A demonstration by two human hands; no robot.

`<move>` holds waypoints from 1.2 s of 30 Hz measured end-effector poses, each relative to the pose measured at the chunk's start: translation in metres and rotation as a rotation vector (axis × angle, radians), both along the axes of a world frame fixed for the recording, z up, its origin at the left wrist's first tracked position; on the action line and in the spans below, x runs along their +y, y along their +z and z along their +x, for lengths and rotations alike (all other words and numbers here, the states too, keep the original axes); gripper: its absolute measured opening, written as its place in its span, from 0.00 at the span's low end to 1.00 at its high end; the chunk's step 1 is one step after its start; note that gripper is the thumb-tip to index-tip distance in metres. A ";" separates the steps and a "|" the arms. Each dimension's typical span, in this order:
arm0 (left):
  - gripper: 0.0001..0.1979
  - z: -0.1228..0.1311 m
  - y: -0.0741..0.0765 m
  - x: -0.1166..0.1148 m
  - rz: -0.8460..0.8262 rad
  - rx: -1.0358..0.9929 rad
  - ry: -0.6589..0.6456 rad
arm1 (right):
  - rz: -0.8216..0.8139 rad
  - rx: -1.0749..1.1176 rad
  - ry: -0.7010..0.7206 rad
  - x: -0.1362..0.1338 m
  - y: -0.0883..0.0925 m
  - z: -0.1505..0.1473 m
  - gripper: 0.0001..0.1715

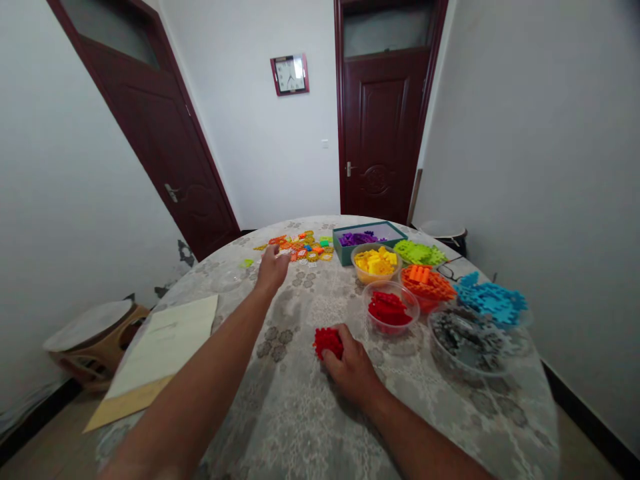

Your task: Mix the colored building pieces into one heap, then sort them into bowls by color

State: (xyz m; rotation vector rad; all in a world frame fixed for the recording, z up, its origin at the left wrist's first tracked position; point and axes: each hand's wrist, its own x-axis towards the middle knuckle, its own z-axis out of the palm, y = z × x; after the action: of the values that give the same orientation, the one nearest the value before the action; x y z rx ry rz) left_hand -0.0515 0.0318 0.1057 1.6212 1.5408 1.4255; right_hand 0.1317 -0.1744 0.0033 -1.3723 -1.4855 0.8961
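Observation:
My right hand is closed around a clump of red interlocking plastic pieces, held over the near middle of the table with the thumb across its front. Stretched far forward, my left hand is at the near left side of a loose pile of small mixed pieces, mostly orange and yellow with a few green and blue. Its thumb and a finger show apart, and nothing is visible between them; the other fingers are partly hidden by the hand. A round clear tub of red pieces stands to the right, beyond my right hand.
Also on the right are tubs of yellow, orange, blue and grey pieces, plus lime-green pieces. A green box holds purple pieces. Paper sheets lie at left, a stool beyond the edge.

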 end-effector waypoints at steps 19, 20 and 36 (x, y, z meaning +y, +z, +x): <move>0.22 0.046 -0.101 -0.199 -0.524 -0.741 -0.373 | 0.158 -0.356 0.015 -0.022 0.003 -0.005 0.35; 0.21 0.044 -0.101 -0.198 -0.549 -0.783 -0.380 | 0.170 -0.422 0.007 -0.023 0.004 -0.007 0.37; 0.04 -0.034 -0.075 -0.146 -0.581 -1.286 -0.085 | -0.268 0.499 -0.462 -0.027 0.012 0.085 0.23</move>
State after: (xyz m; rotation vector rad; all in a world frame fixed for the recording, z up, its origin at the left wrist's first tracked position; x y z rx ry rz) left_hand -0.0856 -0.1140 0.0312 0.2235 0.8953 1.3095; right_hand 0.2170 -0.2010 0.0155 -1.4620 -0.6519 1.0567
